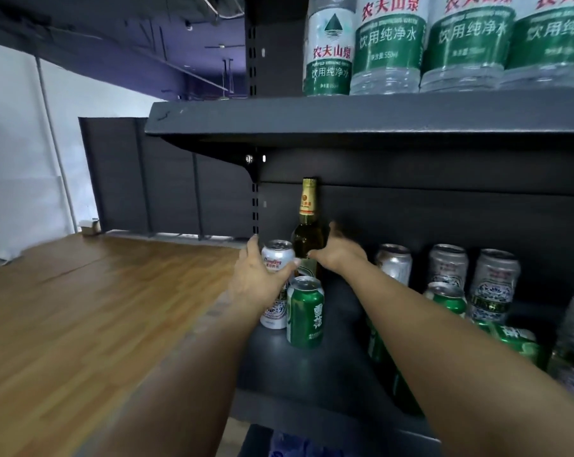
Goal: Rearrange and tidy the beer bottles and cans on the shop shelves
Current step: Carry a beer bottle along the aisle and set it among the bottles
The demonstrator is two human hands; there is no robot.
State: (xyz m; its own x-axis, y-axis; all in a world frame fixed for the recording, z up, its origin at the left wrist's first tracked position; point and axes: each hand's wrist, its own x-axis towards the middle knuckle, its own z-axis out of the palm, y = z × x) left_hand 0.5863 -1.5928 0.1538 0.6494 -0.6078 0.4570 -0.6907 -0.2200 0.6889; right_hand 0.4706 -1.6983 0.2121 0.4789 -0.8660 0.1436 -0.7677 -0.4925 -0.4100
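Observation:
A green glass beer bottle (307,225) with a gold neck label stands at the back left of the dark shelf (331,367). My right hand (340,250) grips its body from the right. My left hand (262,275) holds a white and red can (277,255) that stands on top of another white can (274,313). A green can (305,313) stands just in front of the bottle. Further right are several silver cans (448,265), some stacked, and green cans (447,298), one lying on its side (516,341).
The shelf above (361,115) carries large water bottles (389,44) with green labels. To the left is a wooden floor (81,318) and a dark shelving unit (140,173) by a white wall. Blue packages (289,445) sit on the shelf below.

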